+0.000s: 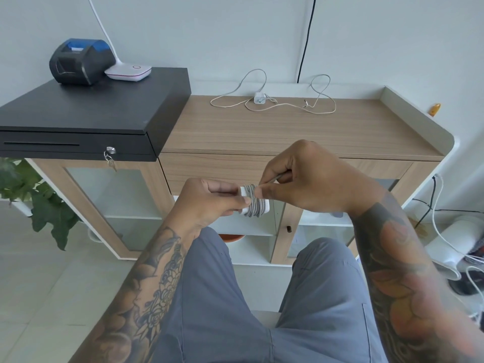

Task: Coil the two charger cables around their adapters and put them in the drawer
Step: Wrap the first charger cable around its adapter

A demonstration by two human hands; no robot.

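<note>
My left hand grips a white adapter with grey cable wound tightly around it, held in front of the cabinet. My right hand pinches the cable's free end right beside the coil. A second white adapter lies at the back of the wooden cabinet top, its cable spread out in loose loops. The wooden drawer front below the top is shut.
A black cash drawer with keys sits on the left, carrying a receipt printer and a white lamp base. A plant stands low left. Cables and white objects lie on the floor at right.
</note>
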